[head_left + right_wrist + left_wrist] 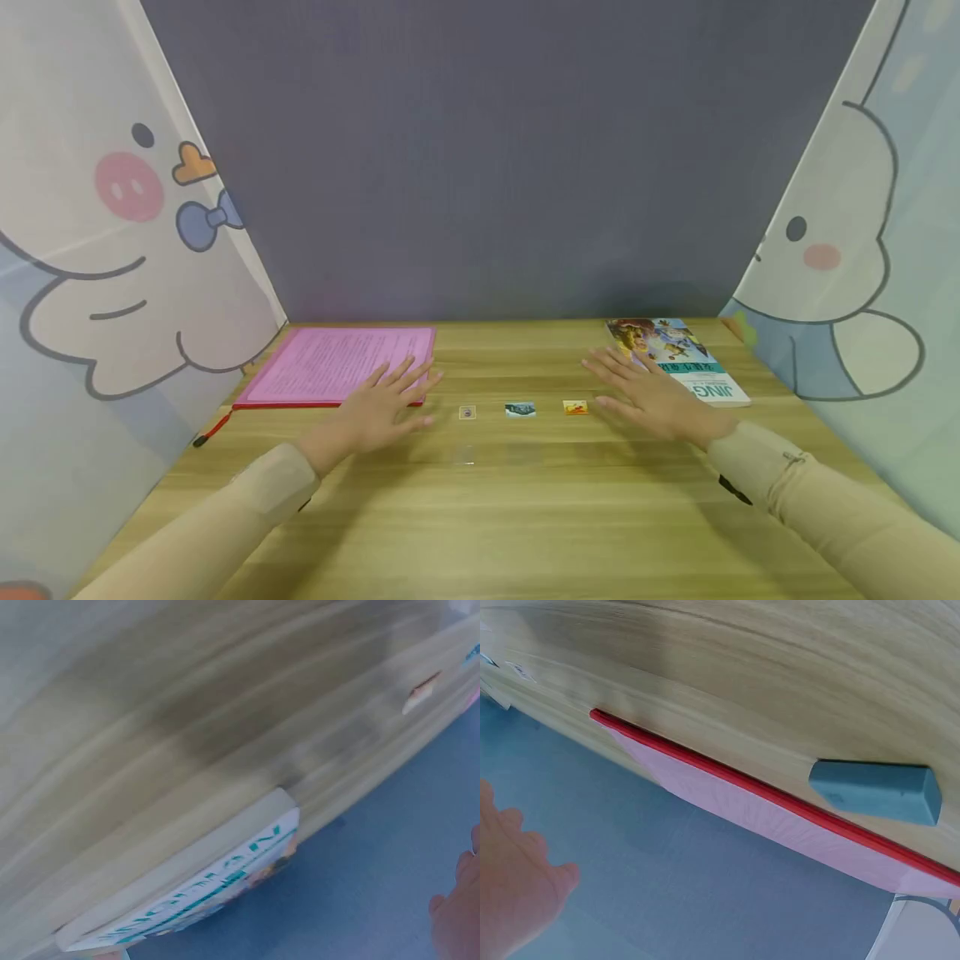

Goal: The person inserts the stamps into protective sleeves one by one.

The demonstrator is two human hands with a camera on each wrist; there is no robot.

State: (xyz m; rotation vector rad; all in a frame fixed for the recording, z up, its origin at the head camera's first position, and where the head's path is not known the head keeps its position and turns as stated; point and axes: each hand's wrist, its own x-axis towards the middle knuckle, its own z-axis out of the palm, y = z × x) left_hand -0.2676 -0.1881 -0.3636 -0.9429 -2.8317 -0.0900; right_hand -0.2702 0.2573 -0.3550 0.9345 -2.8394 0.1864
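My left hand (377, 414) is spread with straight fingers over the near right corner of a pink printed sheet in a red-edged folder (322, 362). My right hand (652, 396) also has its fingers extended, overlapping the left side of a colourful book (693, 362). Neither hand holds anything. Between them three small stamp-like pictures lie in a row: a pale one (467, 412), a grey-blue landscape (521, 409) and a yellow-and-red one (575, 407). In the left wrist view a blue-grey block (877, 791) sits beside the folder's red edge; my left arm hides it in the head view.
A small transparent piece (465, 455) lies on the wooden table (525, 533), nearer me than the pale picture. From the folder's left corner hangs a red cord with a dark tip (213, 427). A dark panel (510, 167) stands behind, with cartoon-printed walls (67, 333) at both sides.
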